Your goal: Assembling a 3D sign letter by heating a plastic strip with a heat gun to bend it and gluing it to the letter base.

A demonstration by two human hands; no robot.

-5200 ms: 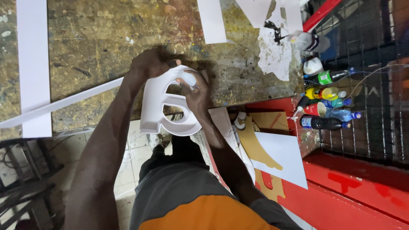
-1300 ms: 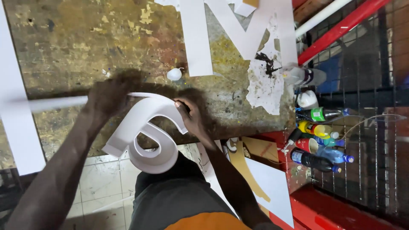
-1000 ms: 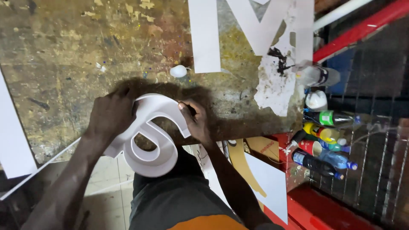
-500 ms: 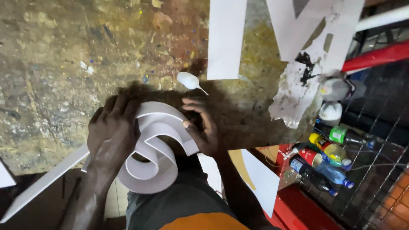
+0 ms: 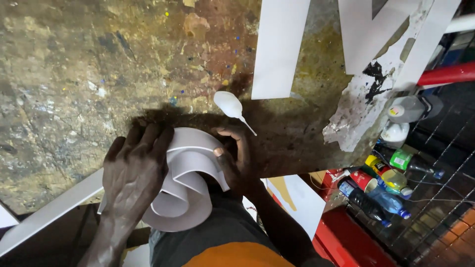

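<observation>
A white curved sign letter (image 5: 184, 184) with a raised rim rests at the near edge of the stained workbench (image 5: 89, 64). My left hand (image 5: 134, 170) lies flat over its left side, fingers spread and pressing down. My right hand (image 5: 236, 159) grips its right end, thumb on the rim. A small white squeeze bottle with a thin nozzle (image 5: 230, 106) lies on the bench just beyond my right hand. A long white strip (image 5: 47, 213) runs out to the left from under the letter.
Large flat white letter pieces (image 5: 279, 47) lie at the far right of the bench. Several coloured bottles and cans (image 5: 381, 185) stand on a wire rack at the right. A red frame (image 5: 445, 74) borders that side. A white sheet (image 5: 302, 200) lies below.
The view has closed in on the bench. My left hand has slid from the letter's top edge to lie flat over its left side, while my right hand keeps its grip.
</observation>
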